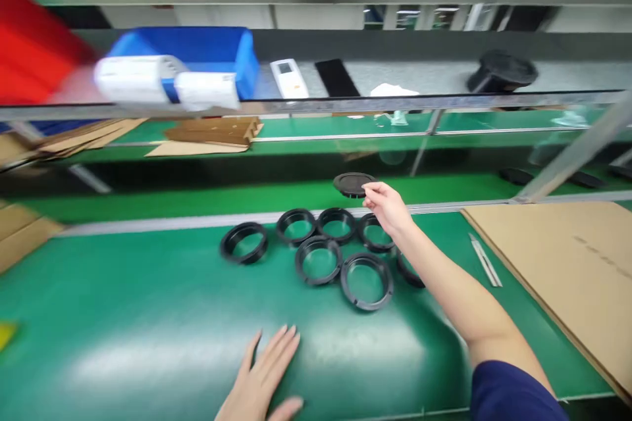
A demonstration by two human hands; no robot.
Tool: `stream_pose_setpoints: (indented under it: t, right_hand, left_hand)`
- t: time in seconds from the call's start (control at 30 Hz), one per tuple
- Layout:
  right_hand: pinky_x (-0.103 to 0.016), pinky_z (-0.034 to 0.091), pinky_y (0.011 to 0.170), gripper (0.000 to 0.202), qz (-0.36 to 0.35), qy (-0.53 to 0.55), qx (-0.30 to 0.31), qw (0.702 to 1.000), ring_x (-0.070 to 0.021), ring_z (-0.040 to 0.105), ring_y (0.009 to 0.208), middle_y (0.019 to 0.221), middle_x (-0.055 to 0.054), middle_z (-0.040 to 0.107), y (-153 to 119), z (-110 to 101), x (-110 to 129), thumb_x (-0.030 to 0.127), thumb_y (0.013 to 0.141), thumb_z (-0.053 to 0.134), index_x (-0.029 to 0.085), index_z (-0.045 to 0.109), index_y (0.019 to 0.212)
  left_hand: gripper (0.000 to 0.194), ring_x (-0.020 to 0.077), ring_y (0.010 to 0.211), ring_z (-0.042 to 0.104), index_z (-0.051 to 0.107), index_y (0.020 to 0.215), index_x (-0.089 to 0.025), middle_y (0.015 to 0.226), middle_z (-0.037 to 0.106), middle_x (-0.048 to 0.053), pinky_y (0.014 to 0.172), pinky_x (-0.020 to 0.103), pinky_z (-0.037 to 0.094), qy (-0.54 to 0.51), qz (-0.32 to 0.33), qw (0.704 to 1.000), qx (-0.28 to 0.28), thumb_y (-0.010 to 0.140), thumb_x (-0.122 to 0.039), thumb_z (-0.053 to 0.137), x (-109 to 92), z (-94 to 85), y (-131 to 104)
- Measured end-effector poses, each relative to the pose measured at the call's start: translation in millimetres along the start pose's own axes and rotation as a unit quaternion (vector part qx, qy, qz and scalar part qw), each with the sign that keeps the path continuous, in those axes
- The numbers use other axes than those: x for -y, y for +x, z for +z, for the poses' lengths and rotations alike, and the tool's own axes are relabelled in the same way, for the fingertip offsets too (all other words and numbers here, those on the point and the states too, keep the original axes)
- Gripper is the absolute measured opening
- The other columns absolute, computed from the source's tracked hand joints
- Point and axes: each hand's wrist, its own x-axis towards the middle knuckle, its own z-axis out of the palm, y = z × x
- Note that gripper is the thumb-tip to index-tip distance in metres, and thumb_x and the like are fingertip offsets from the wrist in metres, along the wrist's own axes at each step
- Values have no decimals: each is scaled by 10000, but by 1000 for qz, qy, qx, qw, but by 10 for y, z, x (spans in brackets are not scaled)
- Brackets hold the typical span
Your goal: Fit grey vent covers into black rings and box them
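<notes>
Hand, right (388,207), reaches out, fingers pinching rim of black disc (352,184) just beyond it; rings (320,253) lie just under the wrist. Left hand (261,378) flat, fingers spread, on green mat (148,316). Pickup step; lift needs firm grip.

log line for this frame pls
right hand: pinching black disc | left hand: flat on green mat | black rings: clustered on mat

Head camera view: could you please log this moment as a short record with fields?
Surface: green mat
Left hand: flat on the mat, fingers spread, holding nothing
Right hand: reaching to the black disc, fingertips at its edge
Black rings: seven, clustered on the mat
Right side: cardboard sheet
Shelf: blue bin
</notes>
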Motion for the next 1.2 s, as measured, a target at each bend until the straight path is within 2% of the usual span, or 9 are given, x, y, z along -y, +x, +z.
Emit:
stream_pose_setpoints:
  t: [0.07, 0.17, 0.27, 0.37, 0.43, 0.53, 0.67, 0.87, 1.2]
  right_hand:
    - [-239, 542, 664, 278, 20, 8, 123, 992, -97, 599, 635, 740, 13, 638, -672, 355, -209, 290, 714, 887, 171, 731, 912]
    - [-281, 574, 753, 300, 95, 29, 248, 964, -123, 644, 681, 727, 10, 656, -1586, 732, -529, 389, 747, 881, 199, 731, 924]
    - [-341, 590, 837, 349, 214, 47, 345, 913, -159, 695, 770, 780, -17, 700, -2203, 951, -766, 452, 760, 872, 205, 707, 942]
    - [-380, 606, 782, 389, 283, 8, 518, 807, -190, 714, 780, 900, -59, 721, -2431, 1011, -835, 496, 816, 814, 194, 716, 1042]
    - [-365, 596, 689, 365, 215, -71, 564, 794, -189, 692, 721, 889, -69, 710, -2407, 991, -817, 519, 899, 717, 196, 739, 1067]
    - [-430, 573, 854, 340, -86, -241, 444, 859, -237, 654, 959, 1026, -101, 689, -2260, 940, -836, 506, 977, 603, 241, 775, 1103]
    - [-560, 371, 1146, 385, -314, -407, 346, 785, -306, 445, 1286, 1353, -110, 566, -2134, 886, -1051, 476, 1032, 486, 299, 743, 1257]
    - [-538, 329, 1179, 529, -335, -430, 361, 756, -309, 374, 1335, 1389, -121, 534, -2109, 813, -1317, 518, 1069, 320, 250, 748, 1229]
    - [-492, 367, 1168, 592, -211, -350, 323, 853, -265, 458, 1314, 1352, -99, 568, -2036, 665, -1176, 559, 1078, 274, 250, 778, 1115]
  left_hand:
    - [966, 357, 1533, 288, 167, 1603, -494, 1665, 306, 33, 1262, 630, 193, -208, -50, 974, -73, 844, -464, 764, -113, -152, 118]
    - [1309, 357, 1556, 217, 42, 1620, -456, 1711, 160, 81, 1200, 567, 361, -521, -53, 820, -230, 644, -589, 904, -285, -447, 353]
    - [1112, 343, 1435, 450, 194, 1603, -441, 1585, 434, 73, 1095, 503, 497, -685, -44, 662, -302, 717, -688, 819, -392, -696, 451]
    - [843, 326, 1373, 520, 412, 1538, -322, 1421, 594, 76, 1088, 470, 510, -749, -57, 589, -298, 829, -651, 726, -397, -817, 325]
    - [743, 326, 1363, 528, 487, 1488, -256, 1398, 611, 96, 1103, 482, 495, -769, -81, 573, -270, 886, -658, 652, -358, -837, 184]
    - [684, 315, 1332, 555, 546, 1430, -221, 1393, 618, 107, 1093, 488, 498, -792, -121, 553, -228, 947, -705, 528, -316, -815, 14]
    - [631, 286, 1307, 574, 587, 1391, -233, 1362, 642, 81, 1073, 463, 515, -810, -148, 529, -206, 1006, -695, 397, -342, -762, -67]
    - [647, 331, 1267, 599, 588, 1391, -223, 1305, 665, 111, 1051, 547, 512, -805, -205, 533, -160, 1010, -699, 372, -360, -717, -46]
    - [764, 373, 1279, 585, 568, 1409, -191, 1282, 669, 142, 1058, 586, 489, -804, -228, 540, -96, 969, -779, 357, -359, -672, 176]
